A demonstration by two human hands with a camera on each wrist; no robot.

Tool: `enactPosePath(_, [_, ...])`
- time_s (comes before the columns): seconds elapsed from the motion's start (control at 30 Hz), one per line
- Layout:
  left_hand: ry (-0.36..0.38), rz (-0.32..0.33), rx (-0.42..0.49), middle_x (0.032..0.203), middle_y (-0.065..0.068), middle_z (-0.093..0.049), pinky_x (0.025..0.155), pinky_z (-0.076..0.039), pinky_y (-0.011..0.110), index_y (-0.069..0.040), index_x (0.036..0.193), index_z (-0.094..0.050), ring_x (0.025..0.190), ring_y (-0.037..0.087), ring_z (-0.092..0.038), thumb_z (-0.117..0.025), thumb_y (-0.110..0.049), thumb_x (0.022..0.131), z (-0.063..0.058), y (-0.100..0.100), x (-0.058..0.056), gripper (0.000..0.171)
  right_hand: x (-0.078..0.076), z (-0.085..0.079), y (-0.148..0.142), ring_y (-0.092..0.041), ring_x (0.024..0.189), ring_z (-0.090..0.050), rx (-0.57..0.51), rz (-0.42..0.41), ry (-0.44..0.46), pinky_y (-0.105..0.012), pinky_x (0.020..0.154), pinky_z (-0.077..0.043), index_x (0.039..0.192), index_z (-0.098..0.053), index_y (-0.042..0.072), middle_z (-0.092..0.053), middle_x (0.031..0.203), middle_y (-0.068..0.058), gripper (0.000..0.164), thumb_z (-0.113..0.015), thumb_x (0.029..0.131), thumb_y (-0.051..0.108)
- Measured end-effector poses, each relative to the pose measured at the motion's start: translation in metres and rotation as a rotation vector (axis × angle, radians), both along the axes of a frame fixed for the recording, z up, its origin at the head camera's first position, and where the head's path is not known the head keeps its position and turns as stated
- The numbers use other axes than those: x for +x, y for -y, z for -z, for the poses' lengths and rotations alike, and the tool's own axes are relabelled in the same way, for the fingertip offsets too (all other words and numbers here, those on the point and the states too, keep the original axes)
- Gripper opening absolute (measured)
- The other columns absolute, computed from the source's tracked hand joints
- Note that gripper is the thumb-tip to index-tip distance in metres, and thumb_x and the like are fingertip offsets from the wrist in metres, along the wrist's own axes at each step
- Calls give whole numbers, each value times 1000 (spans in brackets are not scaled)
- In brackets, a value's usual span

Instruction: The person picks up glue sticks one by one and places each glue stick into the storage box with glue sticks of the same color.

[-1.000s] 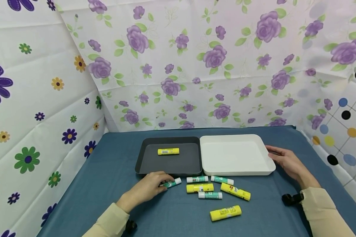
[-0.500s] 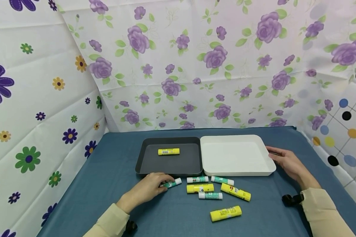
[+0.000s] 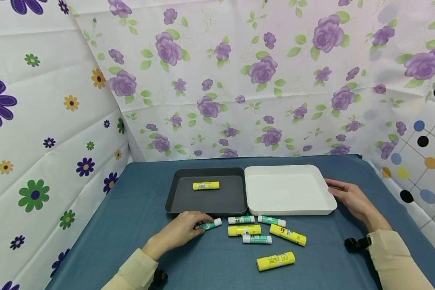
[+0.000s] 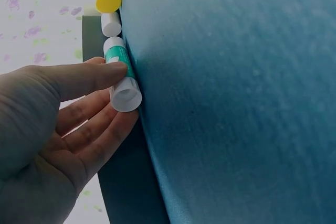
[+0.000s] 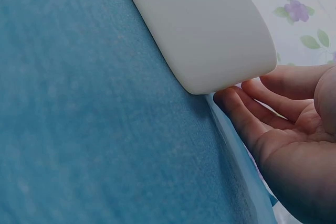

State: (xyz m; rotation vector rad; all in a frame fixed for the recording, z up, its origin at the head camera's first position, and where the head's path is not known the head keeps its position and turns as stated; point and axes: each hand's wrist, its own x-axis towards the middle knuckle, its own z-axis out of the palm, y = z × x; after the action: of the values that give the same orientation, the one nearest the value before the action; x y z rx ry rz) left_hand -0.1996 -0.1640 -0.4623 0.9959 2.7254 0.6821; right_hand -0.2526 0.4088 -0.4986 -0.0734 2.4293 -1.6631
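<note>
My left hand (image 3: 183, 230) pinches a green-and-white glue stick (image 3: 212, 224) between thumb and fingers, in front of the black tray (image 3: 169, 201). In the left wrist view, the thumb lies across the glue stick's green label (image 4: 119, 54), and the stick's hollow white end faces the camera. My right hand (image 3: 351, 197) rests its fingertips against the right side of the white tray (image 3: 333, 205). Seen from the right wrist, its fingers (image 5: 239, 111) are extended and touch the tray's end wall (image 5: 231, 77). One yellow glue stick (image 3: 206, 185) lies in the black tray.
Before the trays lie more green-and-white glue sticks, one (image 3: 241, 219) by the black tray's corner and others (image 3: 272, 220) (image 3: 257, 239) nearby. Yellow glue sticks (image 3: 244, 230) (image 3: 288, 235) lie among them, another (image 3: 275, 261) closer to me. Flowered sheets (image 3: 217, 80) surround the blue cloth-covered table (image 3: 203, 266).
</note>
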Motion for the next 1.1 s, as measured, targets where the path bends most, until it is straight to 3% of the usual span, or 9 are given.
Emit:
enactPosePath(0.53, [169, 2, 180, 113, -12, -69, 82, -56, 29, -23, 132, -71, 96, 5, -64, -72, -9, 99, -16, -8, -7, 35, 0, 0, 0, -47, 151, -23, 6, 0, 2, -63, 118, -29, 164, -25, -1, -22, 167, -28, 76, -55, 109, 42])
enactPosePath(0.7, [177, 12, 209, 113, -12, -70, 82, -57, 29, -22, 133, -71, 97, 7, -65, -72, -9, 99, -23, -12, -9, 35, 0, 0, -1, -45, 151, -24, 5, -1, 3, -61, 118, -31, 164, -25, 0, -21, 167, -28, 76, -55, 109, 42])
enactPosePath(0.93, [157, 33, 228, 116, -11, -69, 88, -57, 32, -21, 133, -71, 103, 8, -65, -73, -9, 99, -34, -21, -17, 36, 0, 1, -1, -22, 141, -40, 32, -2, -2, -41, 112, -45, 164, -27, 1, -25, 167, -27, 75, -55, 108, 43])
enactPosePath(1.1, [133, 35, 233, 115, -13, -68, 90, -56, 33, -22, 133, -71, 103, 7, -64, -72, -11, 100, -44, -32, -26, 35, 0, 1, -1, -37, 147, -33, 20, -1, -6, -38, 111, -46, 164, -26, 1, -24, 167, -28, 75, -55, 109, 42])
